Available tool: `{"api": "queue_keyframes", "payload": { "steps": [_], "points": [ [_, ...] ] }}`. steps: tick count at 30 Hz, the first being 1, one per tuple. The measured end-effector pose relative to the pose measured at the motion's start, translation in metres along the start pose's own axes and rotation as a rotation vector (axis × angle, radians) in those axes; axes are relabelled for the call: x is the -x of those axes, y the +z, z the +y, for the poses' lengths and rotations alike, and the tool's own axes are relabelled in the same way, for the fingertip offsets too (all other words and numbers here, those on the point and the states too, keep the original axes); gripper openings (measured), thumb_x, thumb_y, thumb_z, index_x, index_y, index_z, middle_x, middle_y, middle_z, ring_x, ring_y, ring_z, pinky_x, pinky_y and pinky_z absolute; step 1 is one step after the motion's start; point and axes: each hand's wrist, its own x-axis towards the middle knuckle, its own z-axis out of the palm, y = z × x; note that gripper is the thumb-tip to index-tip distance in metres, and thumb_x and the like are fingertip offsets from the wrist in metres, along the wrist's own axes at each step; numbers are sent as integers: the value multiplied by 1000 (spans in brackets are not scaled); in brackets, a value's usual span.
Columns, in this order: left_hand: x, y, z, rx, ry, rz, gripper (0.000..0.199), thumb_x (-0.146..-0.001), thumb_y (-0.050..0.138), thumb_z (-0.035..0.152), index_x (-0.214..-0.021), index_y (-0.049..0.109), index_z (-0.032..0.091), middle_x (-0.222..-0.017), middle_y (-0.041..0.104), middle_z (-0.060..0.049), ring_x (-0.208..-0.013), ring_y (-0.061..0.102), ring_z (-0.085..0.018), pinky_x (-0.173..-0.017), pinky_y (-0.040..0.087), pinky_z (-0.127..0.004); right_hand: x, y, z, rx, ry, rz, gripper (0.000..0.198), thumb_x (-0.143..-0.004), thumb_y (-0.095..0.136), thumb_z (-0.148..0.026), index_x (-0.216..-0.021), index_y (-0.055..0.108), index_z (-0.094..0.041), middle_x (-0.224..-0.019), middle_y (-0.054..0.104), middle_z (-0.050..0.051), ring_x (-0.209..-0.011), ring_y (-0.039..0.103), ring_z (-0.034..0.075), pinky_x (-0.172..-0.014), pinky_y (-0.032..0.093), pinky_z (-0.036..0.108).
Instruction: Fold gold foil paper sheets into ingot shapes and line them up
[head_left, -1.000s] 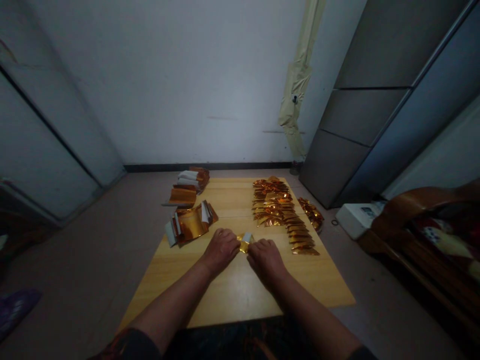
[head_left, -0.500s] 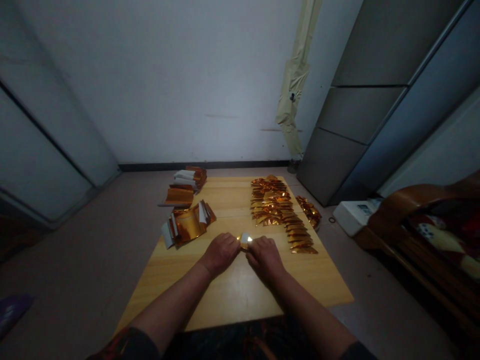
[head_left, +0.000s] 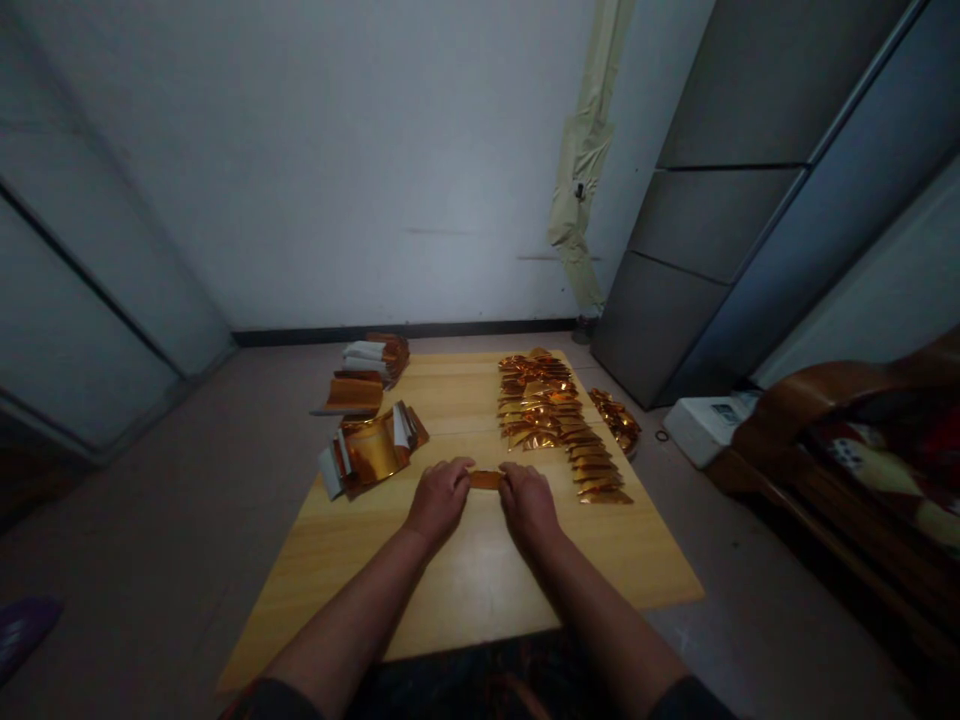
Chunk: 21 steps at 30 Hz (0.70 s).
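Observation:
Between my two hands is a small folded piece of gold foil paper point(head_left: 486, 480), a narrow flat strip. My left hand point(head_left: 441, 497) pinches its left end, and my right hand point(head_left: 529, 502) grips the right end. Both hands are close to the tabletop; the fingertips are partly hidden behind the knuckles. To the left of my left hand lies a stack of gold foil sheets point(head_left: 375, 452) with pale backs, curled upward. On the right, rows of folded gold foil pieces point(head_left: 540, 400) overlap one another on the table.
The wooden table point(head_left: 480, 590) stands before a white wall. More foil sheets point(head_left: 367, 365) lie at its back left corner. Beyond the right edge a container of folded foil point(head_left: 616, 420) sits low. A grey fridge point(head_left: 690, 220), white box point(head_left: 705, 430) and wooden chair point(head_left: 780, 420) are to the right.
The foil piece showed a pale patch and bright glints between my hands; now it appears as a flat, darker gold strip. My hands have moved slightly apart, and the view has shifted a little.

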Motion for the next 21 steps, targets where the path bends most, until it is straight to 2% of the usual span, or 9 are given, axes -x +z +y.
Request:
{"api": "queue_keyframes", "payload": {
  "steps": [9,15,21],
  "points": [
    [-3,4,16,-96,-131,-12,24,-89,49,17,-105,66,23,-107,72,-5,-103,60,-23,-90,40,-38,-7,7,-6,209,49,-34,24,-100,40,-22,-103,63,-18,-101,66,8,-93,58,22,-76,34,32],
    [-2,7,20,-116,-160,38,25,-88,50,17,-107,65,23,-109,73,-6,-102,61,-25,-89,38,-42,-9,14,-4,258,15,3,20,-97,43,-16,-103,61,-18,-99,64,10,-92,58,23,-75,35,34],
    [-2,10,22,-122,-181,91,27,-86,50,16,-109,64,24,-104,73,-7,-98,62,-24,-86,36,-41,-9,17,-2,265,2,13,18,-97,43,-16,-103,60,-18,-98,63,11,-92,57,22,-75,36,33]
  ]
}}
